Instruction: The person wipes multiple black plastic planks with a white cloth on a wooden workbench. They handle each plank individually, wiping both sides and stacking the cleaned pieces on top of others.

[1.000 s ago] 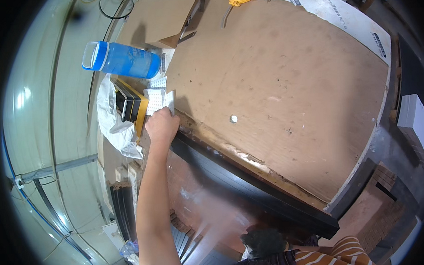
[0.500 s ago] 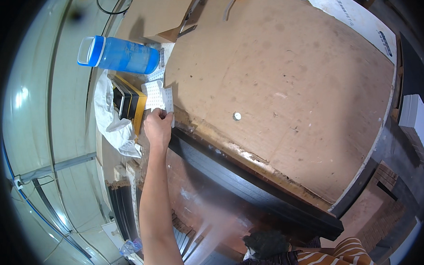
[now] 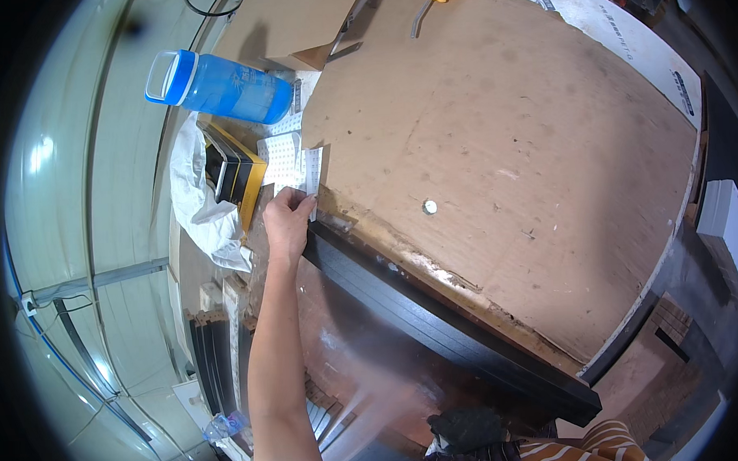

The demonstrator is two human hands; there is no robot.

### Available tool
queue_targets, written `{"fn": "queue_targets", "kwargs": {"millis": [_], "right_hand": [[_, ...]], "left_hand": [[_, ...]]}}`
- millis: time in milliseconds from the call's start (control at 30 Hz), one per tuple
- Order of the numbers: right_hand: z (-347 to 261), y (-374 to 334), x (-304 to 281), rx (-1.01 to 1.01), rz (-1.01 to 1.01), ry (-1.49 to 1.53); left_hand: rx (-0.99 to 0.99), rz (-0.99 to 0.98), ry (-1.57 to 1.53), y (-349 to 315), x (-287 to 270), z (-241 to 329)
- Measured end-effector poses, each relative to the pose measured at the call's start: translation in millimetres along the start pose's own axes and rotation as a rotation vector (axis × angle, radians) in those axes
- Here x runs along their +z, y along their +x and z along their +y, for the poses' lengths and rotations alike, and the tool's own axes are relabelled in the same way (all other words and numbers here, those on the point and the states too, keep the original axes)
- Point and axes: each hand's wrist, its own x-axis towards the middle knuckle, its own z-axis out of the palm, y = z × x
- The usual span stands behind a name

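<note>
White, dot-printed, paper-like strip (image 3: 313, 169) is pinched at its near end by left hand (image 3: 289, 221), presumably so most lies uncovered; dark-gloved right hand's (image 3: 467, 430) grip cannot be told.

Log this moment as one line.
Left hand: fingers on white dotted paper sheet | leftward: black-and-yellow box | beyond: blue cylindrical plastic bottle

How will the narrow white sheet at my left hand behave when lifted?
The narrow white sheet looks thin, so probably light and floppy. With your left hand at its near end, the far end may sag. It lies against other white sheets, so one might follow.
</note>
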Motion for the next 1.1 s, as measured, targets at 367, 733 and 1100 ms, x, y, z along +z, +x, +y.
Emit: {"fn": "queue_targets", "kwargs": {"millis": [367,733,1100], "right_hand": [[2,1,-1,0.007,0.005,0.008],[1,5,1,0.009,0.006,0.011],[-3,9,4,0.011,0.01,0.014]], "left_hand": [[-0.002,-0.012,0.006,1,2,-3],[-0.012,0.141,-0.039,-5,8,1],[0.07,0.007,0.606,-11,-3,36]]}}
